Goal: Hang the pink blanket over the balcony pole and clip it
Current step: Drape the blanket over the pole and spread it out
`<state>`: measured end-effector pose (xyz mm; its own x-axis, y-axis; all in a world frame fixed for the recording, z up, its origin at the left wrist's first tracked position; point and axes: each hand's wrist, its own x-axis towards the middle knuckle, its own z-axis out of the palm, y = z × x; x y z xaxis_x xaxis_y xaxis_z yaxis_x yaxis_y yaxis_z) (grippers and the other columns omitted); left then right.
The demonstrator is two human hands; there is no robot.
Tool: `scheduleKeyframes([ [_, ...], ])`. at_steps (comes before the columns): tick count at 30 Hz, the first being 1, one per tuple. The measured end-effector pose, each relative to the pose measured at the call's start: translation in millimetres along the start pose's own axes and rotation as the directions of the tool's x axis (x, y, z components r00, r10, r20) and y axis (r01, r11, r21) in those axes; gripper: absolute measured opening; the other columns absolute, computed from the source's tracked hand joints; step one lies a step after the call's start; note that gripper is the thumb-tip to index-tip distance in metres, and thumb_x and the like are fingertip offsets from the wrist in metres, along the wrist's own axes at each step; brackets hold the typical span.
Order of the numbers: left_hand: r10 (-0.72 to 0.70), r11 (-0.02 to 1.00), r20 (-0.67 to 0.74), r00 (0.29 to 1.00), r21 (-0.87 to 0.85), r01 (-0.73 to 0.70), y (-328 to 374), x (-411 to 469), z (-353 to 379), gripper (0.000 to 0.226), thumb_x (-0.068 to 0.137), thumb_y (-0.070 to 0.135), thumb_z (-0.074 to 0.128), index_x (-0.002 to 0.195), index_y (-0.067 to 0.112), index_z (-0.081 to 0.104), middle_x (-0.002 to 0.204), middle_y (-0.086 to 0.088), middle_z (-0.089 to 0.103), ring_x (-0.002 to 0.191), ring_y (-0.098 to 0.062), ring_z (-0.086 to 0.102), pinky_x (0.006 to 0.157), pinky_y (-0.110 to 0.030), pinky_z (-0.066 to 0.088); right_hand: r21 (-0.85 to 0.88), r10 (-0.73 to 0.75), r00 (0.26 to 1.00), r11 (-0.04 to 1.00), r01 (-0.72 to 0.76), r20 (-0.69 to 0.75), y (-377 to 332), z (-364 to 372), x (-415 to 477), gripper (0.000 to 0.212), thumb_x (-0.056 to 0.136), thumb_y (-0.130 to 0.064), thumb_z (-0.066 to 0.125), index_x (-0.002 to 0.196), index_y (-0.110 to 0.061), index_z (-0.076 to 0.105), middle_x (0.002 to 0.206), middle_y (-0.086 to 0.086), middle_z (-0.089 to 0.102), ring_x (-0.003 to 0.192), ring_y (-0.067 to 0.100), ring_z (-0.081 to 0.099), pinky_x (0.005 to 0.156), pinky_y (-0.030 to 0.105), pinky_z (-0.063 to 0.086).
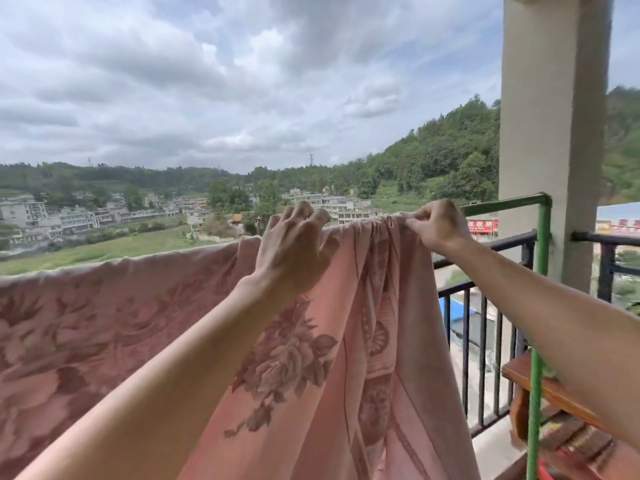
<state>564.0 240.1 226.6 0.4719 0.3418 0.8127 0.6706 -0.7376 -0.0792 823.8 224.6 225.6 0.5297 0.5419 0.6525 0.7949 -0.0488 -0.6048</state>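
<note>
Pink cloth: the large pink blanket [138,323] with a darker rose pattern is hanging over the green metal pole [502,204]. It is covering the pole from the left edge of the view up to the person's right hand, and its near side is falling down toward the person.
Gathered part: near its right end the top of the blanket is bunching into tight folds, and below them the cloth is dropping in long pleats.
Left side: the left hand [294,244] is reaching up to the top of the blanket. Its fingers are bending over the fold where the cloth is lying on the pole, the thumb is pressing on the near side, and so it is gripping the blanket there.
Right side: the right hand [438,223] is closing on the bunched folds, pinching them between the thumb and the curled fingers, just beside the bare part of the pole.
Between the hands: only the gathered top edge is showing.
Pole end: the bare end is turning down at a corner into a green upright, in front of the pale concrete pillar [554,133].
Railing: the black metal railing [485,249] with upright bars is running lower than the pole, on the right.
Lower right: a brown wooden bench [561,396] is showing only partly, and it is blurred.
</note>
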Motion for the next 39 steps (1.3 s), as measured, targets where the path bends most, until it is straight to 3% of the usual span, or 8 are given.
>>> scheduleKeyframes([
  [9,-0.147,0.938,-0.034,0.989,0.312,0.15,3,18,49,0.039,0.096,0.048,0.04,0.081,0.017,0.056,0.072,0.0,0.061,0.061,-0.024,0.059,0.054,-0.029,0.037,0.105,0.133,0.961,0.988,-0.11,-0.242,102,-41,181,0.025,0.079,-0.016,0.057,0.055,-0.013,0.049,0.074,0.01,0.06,0.084,0.024,0.065,0.075,0.038,0.049],
  [15,-0.314,0.892,-0.114,0.943,0.304,0.333,26,28,53,0.042,0.098,0.046,0.034,0.092,0.021,0.067,0.086,-0.004,0.071,0.067,-0.023,0.056,0.064,-0.031,0.03,-0.184,-0.16,0.978,0.966,0.183,0.134,95,-6,167,0.024,0.085,-0.036,0.061,0.096,-0.016,0.071,0.113,0.011,0.068,0.104,0.03,0.062,0.091,0.039,0.05],
  [17,-0.33,0.894,-0.116,0.937,0.28,0.35,34,33,59,0.044,0.099,0.044,0.032,0.095,0.019,0.067,0.092,-0.007,0.071,0.071,-0.024,0.058,0.066,-0.032,0.033,-0.053,-0.419,0.867,0.892,0.448,0.269,75,1,128,0.043,0.09,-0.054,0.051,0.106,-0.018,0.068,0.117,0.008,0.066,0.102,0.027,0.062,0.088,0.039,0.048],
  [20,-0.338,0.892,-0.096,0.936,0.285,0.351,43,41,69,0.048,0.099,0.048,0.026,0.094,0.02,0.064,0.086,-0.005,0.07,0.067,-0.022,0.055,0.063,-0.031,0.033,0.143,-0.728,0.608,0.67,0.728,0.315,66,10,80,0.057,0.085,-0.074,0.026,0.065,-0.026,0.049,0.061,-0.006,0.056,0.051,0.011,0.051,0.054,0.025,0.041],
  [22,-0.379,0.871,-0.071,0.923,0.31,0.382,42,45,69,0.054,0.097,0.054,0.021,0.094,0.02,0.063,0.076,-0.004,0.067,0.064,-0.021,0.052,0.063,-0.031,0.034,0.076,-0.794,0.552,0.586,0.807,0.254,81,13,87,0.061,0.083,-0.077,0.015,0.057,-0.026,0.036,0.047,-0.011,0.038,0.038,0.006,0.035,0.044,0.019,0.025],
  [29,-0.465,0.812,-0.059,0.883,0.368,0.452,26,42,62,0.063,0.095,0.06,0.018,0.104,0.02,0.067,0.087,-0.011,0.069,0.069,-0.02,0.046,0.068,-0.033,0.032,-0.063,-0.623,0.764,0.766,0.639,0.168,148,-5,150,0.081,0.084,-0.076,0.011,0.046,-0.012,0.043,0.045,0.004,0.049,0.044,0.019,0.05,0.051,0.024,0.035],
  [33,-0.473,0.838,-0.043,0.88,0.288,0.464,49,51,70,0.058,0.095,0.058,0.023,0.101,0.019,0.066,0.078,-0.006,0.063,0.073,-0.022,0.055,0.075,-0.037,0.036,-0.186,-0.509,0.854,0.834,0.519,0.104,160,-8,155,0.086,0.083,-0.074,0.012,0.086,-0.011,0.07,0.089,0.02,0.07,0.085,0.035,0.065,0.067,0.032,0.041],
  [39,-0.188,0.976,0.068,0.98,0.126,0.178,113,95,125,0.045,0.092,0.053,0.047,0.122,0.022,0.058,0.113,-0.003,0.061,0.096,-0.02,0.057,0.096,-0.045,0.039,-0.16,-0.278,0.954,0.953,0.259,-0.116,197,-20,141,0.067,0.089,-0.068,0.032,0.121,-0.016,0.061,0.133,0.014,0.052,0.124,0.033,0.041,0.099,0.048,0.035],
])
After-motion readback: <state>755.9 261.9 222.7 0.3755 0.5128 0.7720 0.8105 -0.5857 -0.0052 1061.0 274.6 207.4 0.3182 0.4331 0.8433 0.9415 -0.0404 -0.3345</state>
